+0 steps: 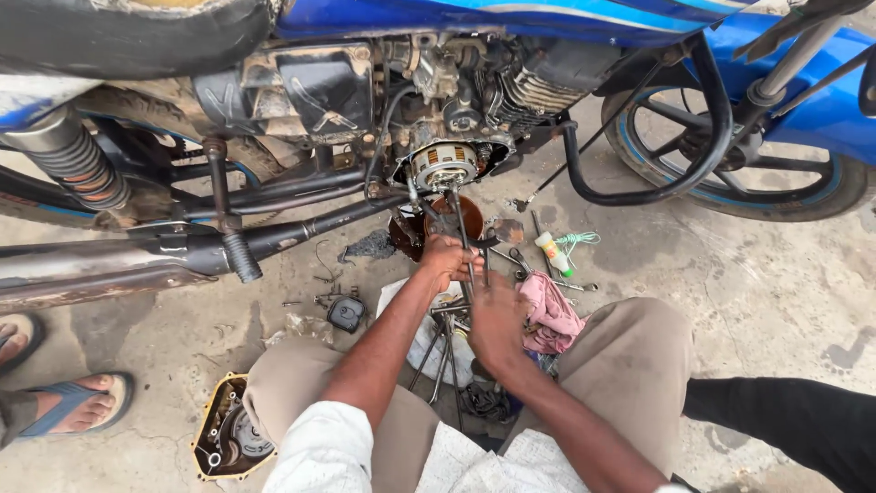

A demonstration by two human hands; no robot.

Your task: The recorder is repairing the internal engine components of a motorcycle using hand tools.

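The left hand (447,258) is closed around a long metal tool (459,239) whose tip reaches the round engine part (443,162) beyond the fingers. The right hand (495,319) grasps the same tool lower down, a pink rag (550,313) just beside its fingers

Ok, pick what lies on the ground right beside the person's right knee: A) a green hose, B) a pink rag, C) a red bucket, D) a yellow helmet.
B: a crumpled pink rag lies against the right knee, next to the right hand.
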